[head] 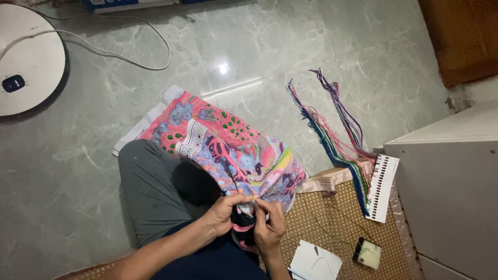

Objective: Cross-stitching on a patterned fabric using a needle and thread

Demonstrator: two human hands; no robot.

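Note:
A large, brightly coloured embroidery cloth (233, 150), mostly pink with blue and green patches, lies draped over my knee (150, 186) and onto the floor. My left hand (225, 212) pinches a gathered fold of the cloth near its lower edge. Right beside it, my right hand (270, 228) pinches the same fold, fingertips almost touching the left hand's. Whether a needle is between the fingers is too small to tell.
A bundle of coloured threads (337, 135) hangs from a punched white card (383, 187) on a woven mat (337, 223). A small thread-wound card (367, 253) and white paper (315, 262) lie near. A round white fan base (28, 59) with cable stands far left; a grey cabinet (451, 186) on the right.

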